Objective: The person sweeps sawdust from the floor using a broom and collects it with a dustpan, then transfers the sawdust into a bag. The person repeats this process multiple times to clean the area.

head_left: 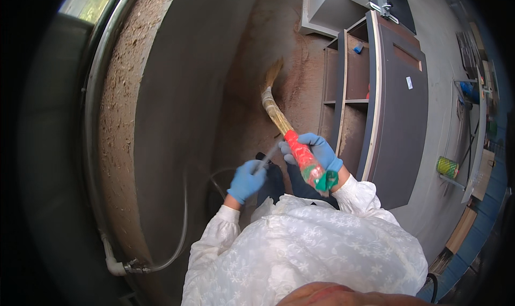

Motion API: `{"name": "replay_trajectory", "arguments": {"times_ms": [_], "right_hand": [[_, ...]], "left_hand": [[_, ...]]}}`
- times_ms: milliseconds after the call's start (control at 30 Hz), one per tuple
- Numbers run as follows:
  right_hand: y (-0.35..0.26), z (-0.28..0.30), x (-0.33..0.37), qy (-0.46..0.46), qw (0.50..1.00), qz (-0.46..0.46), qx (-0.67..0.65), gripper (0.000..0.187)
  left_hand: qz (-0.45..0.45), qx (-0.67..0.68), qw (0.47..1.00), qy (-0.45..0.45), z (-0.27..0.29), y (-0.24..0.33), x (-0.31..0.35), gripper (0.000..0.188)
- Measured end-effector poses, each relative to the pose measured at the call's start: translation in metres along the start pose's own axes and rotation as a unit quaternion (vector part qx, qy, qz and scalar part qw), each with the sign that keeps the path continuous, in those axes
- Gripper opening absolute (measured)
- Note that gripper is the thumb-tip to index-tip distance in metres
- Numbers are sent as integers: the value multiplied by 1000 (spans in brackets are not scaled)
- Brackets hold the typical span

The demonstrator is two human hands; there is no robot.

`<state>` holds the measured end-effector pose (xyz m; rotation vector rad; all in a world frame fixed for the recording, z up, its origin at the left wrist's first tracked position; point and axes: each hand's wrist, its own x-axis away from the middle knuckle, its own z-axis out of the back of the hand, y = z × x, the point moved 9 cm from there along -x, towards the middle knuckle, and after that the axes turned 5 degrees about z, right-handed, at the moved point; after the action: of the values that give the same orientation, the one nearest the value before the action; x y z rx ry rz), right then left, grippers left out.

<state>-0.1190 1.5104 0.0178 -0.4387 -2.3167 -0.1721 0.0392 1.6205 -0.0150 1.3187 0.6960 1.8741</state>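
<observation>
- In the head view, clamped the right hand (321, 152), blue-gloved, on the broom (278, 118), fingers curled about the red-wrapped part of its handle.
- Held the broom aslant over the brown, dusty floor (300, 91), bristles (273, 73) pointing away from the body, green-wrapped end back beside the right wrist; could not tell of any contact between bristles and floor.
- Closed the left hand (247, 181), also blue-gloved, on a thin, blurred grey tube (267, 157), slanting up toward the right hand's fingertips; could not tell whether touching them.
- Had both hands near each other, in front of the white smock (322, 236) and above dark trousers (274, 181).
- Had a clear hose (185, 220) looping left of the left hand, down to a white elbow (114, 266); could not make out its link with the tube.
- Saw at left a dark grey panel (177, 91), then a ledge (120, 123) strewn with brown chips, then a metal pipe (95, 91).
- Saw at right an open cabinet (343, 75) with a small blue item (358, 48) inside, and farther right a yellow-green roll (447, 167).
</observation>
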Motion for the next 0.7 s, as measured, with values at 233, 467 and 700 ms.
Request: {"name": "replay_trajectory", "arguments": {"times_ms": [233,467,700], "right_hand": [[-52,-9,37,-39,998,50,-3,49],[-124,2,71,-70,994,79,25,59],[-191,62,63,33,954,194,224,60]], "left_hand": [[171,77,972,140,102,-90,-37,22],[163,50,949,266,160,-61,-72,18],[93,36,931,350,201,7,-91,18]]}}
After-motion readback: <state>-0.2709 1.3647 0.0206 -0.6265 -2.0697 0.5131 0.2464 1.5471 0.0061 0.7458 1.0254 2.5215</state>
